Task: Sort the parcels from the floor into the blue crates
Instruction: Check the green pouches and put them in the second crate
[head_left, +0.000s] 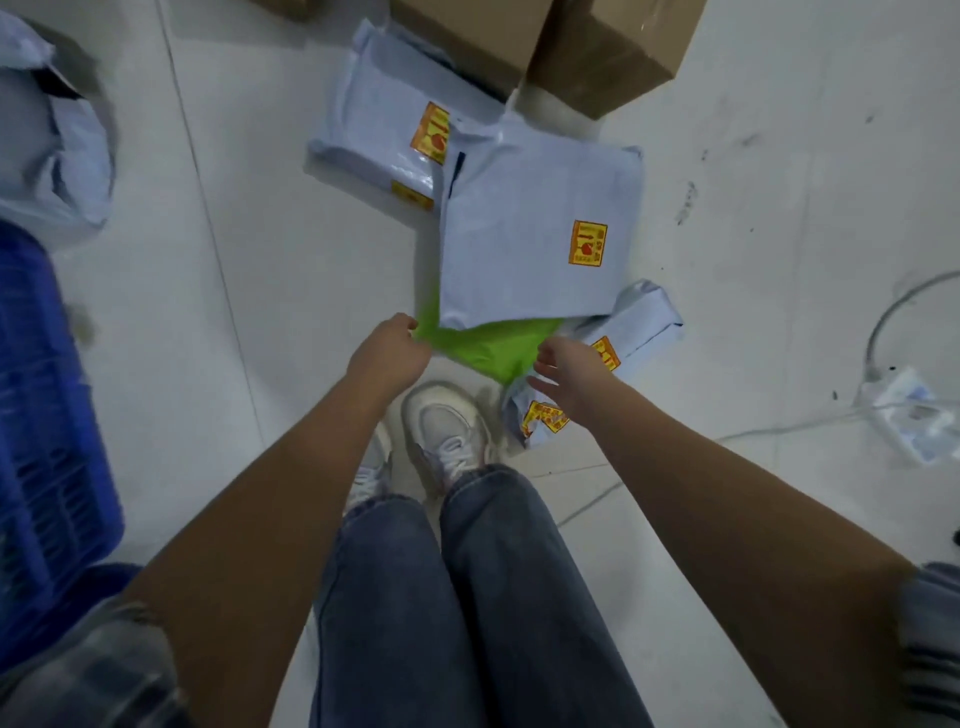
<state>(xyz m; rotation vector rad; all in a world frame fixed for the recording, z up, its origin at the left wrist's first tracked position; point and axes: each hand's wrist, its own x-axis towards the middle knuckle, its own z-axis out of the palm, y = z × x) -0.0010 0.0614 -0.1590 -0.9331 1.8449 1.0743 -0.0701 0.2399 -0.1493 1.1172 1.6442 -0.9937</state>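
Several pale blue-grey parcels with yellow stickers lie on the floor ahead of my feet. A bright green parcel lies partly under the large grey parcel. My left hand is closed on the green parcel's left corner. My right hand hovers over its right end with fingers spread, just above another grey parcel. A further grey parcel lies behind. A blue crate stands at my left.
Two brown cardboard boxes stand behind the parcels. A grey bag with parcels sits at far left beyond the crate. A white power strip and cables lie on the floor at right. My shoes are right under my hands.
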